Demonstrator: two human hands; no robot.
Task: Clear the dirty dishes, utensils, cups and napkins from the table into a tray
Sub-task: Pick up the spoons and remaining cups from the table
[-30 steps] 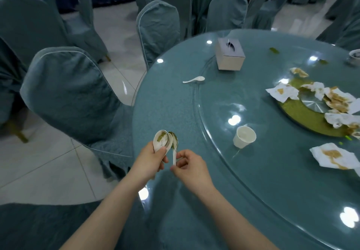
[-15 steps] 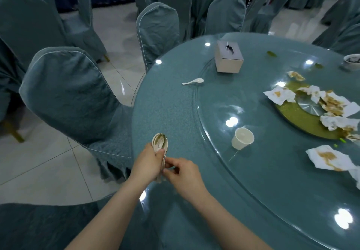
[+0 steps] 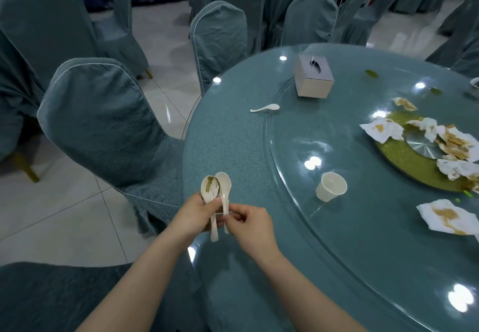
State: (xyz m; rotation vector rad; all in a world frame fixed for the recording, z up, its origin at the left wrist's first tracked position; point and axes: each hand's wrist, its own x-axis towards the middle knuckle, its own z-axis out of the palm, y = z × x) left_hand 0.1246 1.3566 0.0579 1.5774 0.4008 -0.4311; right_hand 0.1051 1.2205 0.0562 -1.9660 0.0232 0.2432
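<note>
Fingers (image 3: 207, 206) of the left hand (image 3: 193, 217) grip two soiled spoons (image 3: 216, 191) above the bench (image 3: 233, 145) edge, right hand (image 3: 252, 224) pinching one handle; gathering step underway, next likely collecting the remaining spoon (image 3: 265, 109).

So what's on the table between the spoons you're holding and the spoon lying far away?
Nothing: in the head view, only bare blue tablecloth lies between the held spoons and the lone spoon.
</note>
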